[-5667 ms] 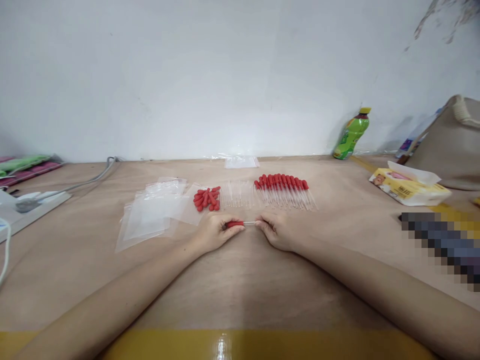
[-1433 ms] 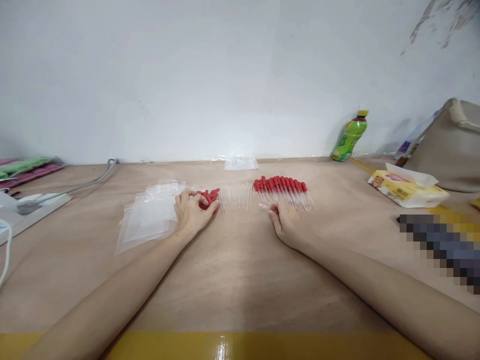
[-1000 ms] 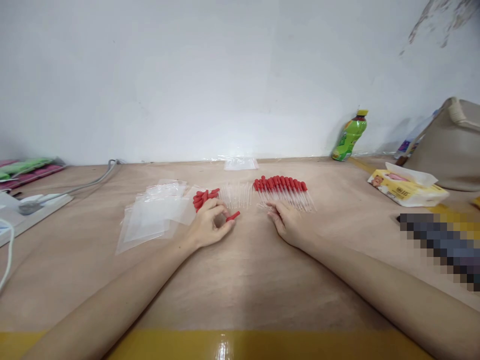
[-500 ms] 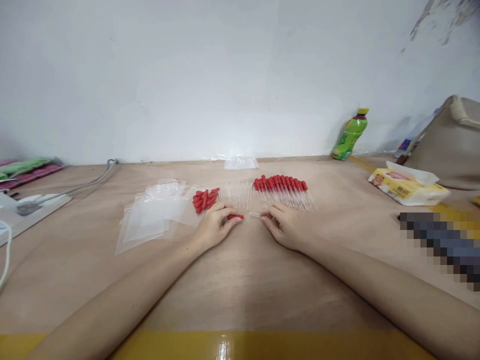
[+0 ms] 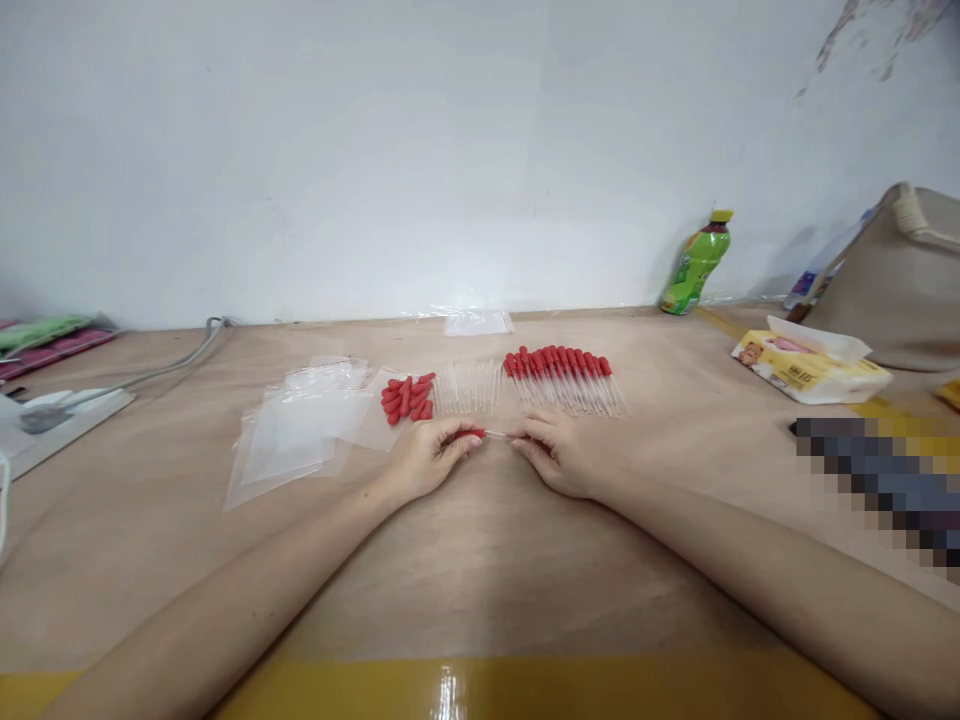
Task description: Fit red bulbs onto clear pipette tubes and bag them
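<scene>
Between thumb and fingers, my left hand [image 5: 431, 460] pinches a red rubber dropper bulb [image 5: 472, 434], its mouth turned to the right. My right hand [image 5: 559, 455] grips a thin clear dropper tube [image 5: 496, 434], whose left end meets the bulb's mouth; how far it goes in I cannot make out. A small pile of loose red bulbs [image 5: 405, 397] lies just beyond my left hand. Several bare clear tubes [image 5: 466, 388] lie side by side behind the gap between my hands. Beyond my right hand is a row of droppers [image 5: 566, 378] with red bulbs on their tubes.
Clear zip bags [image 5: 296, 430] lie spread on the left of the brown-covered table [image 5: 450, 590]. A grey cable [image 5: 172, 368] is at far left. On the right are a green bottle [image 5: 697, 265], a yellow tissue pack [image 5: 810, 370], a beige bag [image 5: 892, 290] and a blurred-out dark object [image 5: 877, 480].
My hands have come closer together. The tube in my right hand, apart from the red bulb before, now touches its mouth. The view has shifted slightly.
</scene>
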Demonstrator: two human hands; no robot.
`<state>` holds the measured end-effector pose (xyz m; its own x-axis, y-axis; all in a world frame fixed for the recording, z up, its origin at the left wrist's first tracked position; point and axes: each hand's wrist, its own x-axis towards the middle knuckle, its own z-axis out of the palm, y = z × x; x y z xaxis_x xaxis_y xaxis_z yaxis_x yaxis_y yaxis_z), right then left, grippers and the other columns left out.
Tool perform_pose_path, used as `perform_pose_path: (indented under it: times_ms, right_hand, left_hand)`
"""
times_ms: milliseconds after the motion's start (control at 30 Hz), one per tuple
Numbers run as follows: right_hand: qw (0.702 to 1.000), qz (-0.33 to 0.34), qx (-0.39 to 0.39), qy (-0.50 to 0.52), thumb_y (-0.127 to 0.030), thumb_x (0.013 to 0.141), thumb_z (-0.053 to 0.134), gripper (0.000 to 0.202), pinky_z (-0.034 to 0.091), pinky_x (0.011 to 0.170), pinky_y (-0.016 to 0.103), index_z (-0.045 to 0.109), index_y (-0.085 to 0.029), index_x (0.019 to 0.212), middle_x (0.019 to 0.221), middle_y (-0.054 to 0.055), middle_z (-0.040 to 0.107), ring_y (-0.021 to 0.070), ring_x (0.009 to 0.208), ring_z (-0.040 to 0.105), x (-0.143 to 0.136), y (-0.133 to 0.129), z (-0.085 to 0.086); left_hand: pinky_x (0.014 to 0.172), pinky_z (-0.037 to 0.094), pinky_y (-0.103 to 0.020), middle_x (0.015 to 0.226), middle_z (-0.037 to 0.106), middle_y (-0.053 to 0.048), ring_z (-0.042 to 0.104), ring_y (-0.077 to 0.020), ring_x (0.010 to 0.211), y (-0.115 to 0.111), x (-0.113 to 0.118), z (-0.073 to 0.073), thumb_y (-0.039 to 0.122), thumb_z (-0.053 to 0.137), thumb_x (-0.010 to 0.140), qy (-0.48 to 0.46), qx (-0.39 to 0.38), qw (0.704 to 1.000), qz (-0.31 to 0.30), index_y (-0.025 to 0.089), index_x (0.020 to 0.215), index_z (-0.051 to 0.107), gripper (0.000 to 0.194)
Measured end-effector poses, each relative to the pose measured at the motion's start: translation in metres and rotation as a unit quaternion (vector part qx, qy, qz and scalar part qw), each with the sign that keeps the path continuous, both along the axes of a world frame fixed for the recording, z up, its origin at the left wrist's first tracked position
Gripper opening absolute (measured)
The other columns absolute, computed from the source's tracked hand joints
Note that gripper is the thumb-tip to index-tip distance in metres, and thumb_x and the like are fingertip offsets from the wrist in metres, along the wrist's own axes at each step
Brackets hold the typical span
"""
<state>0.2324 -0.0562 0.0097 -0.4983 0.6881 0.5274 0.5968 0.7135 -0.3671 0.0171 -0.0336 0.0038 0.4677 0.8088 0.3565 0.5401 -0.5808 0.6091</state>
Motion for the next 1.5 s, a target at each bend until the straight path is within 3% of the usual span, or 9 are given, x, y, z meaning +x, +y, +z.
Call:
perform_pose_path:
  times_ms: [233,367,533,767,1100,1500]
  right_hand:
    - [0.997,0.037,-0.074,-0.001,-0.018,0.084,0.046,0.018,0.037,0.07,0.026,0.064,-0.018,0.085,0.074,0.001,0.057,0.0119,0.071,0.052,0.002,0.005,0.003]
    - [0.998,0.009,-0.019,-0.053,-0.018,0.085,0.047,0.017,0.033,0.073,0.028,0.064,-0.02,0.086,0.078,0.001,0.06,0.0112,0.069,0.05,0.001,0.004,0.0]
    - [0.991,-0.05,0.089,-0.087,-0.018,0.085,0.045,0.019,0.033,0.069,0.03,0.064,-0.019,0.087,0.08,0.004,0.061,0.0129,0.065,0.048,-0.004,0.0,-0.006]
    - [0.999,-0.023,0.019,-0.036,-0.02,0.083,0.047,0.013,0.04,0.063,0.024,0.058,-0.015,0.089,0.083,0.005,0.058,0.0125,0.072,0.053,0.003,0.001,0.0]
    - [0.997,0.022,0.075,0.021,-0.019,0.086,0.04,0.018,0.041,0.065,0.025,0.057,-0.015,0.078,0.073,0.005,0.057,0.0136,0.071,0.051,-0.002,0.004,-0.009]
    - [0.997,-0.015,0.067,-0.035,-0.022,0.087,0.038,0.026,0.037,0.061,0.023,0.058,-0.014,0.073,0.069,0.005,0.055,0.0132,0.066,0.049,-0.013,0.005,-0.014]
  left_hand:
    - [0.056,0.045,-0.022,0.064,0.062,-0.001,0.057,-0.0114,0.058,-0.001,-0.003,-0.001,0.032,0.049,0.083,-0.021,-0.038,0.998,-0.052,0.018,0.089,0.065,0.022]
    - [0.056,0.045,-0.021,0.065,0.063,0.0,0.057,-0.0108,0.058,-0.003,-0.003,0.001,0.032,0.049,0.084,0.005,-0.027,0.998,-0.063,0.018,0.088,0.066,0.022]
    - [0.057,0.045,-0.02,0.074,0.067,-0.002,0.059,-0.0117,0.063,-0.005,-0.001,0.003,0.033,0.052,0.082,0.028,0.008,0.999,-0.019,0.018,0.09,0.067,0.023]
    - [0.068,0.05,-0.023,0.088,0.069,-0.003,0.063,-0.0145,0.075,0.004,-0.005,-0.002,0.035,0.058,0.078,-0.016,-0.014,0.999,-0.026,0.018,0.093,0.066,0.025]
    - [0.057,0.05,-0.023,0.074,0.07,-0.004,0.063,-0.0135,0.06,-0.001,-0.004,-0.005,0.036,0.062,0.075,-0.055,-0.017,0.998,-0.018,0.015,0.088,0.068,0.025]
    - [0.062,0.052,-0.024,0.081,0.071,-0.004,0.065,-0.015,0.069,-0.004,-0.002,-0.002,0.03,0.061,0.076,-0.027,0.051,0.998,-0.034,0.016,0.087,0.068,0.019]
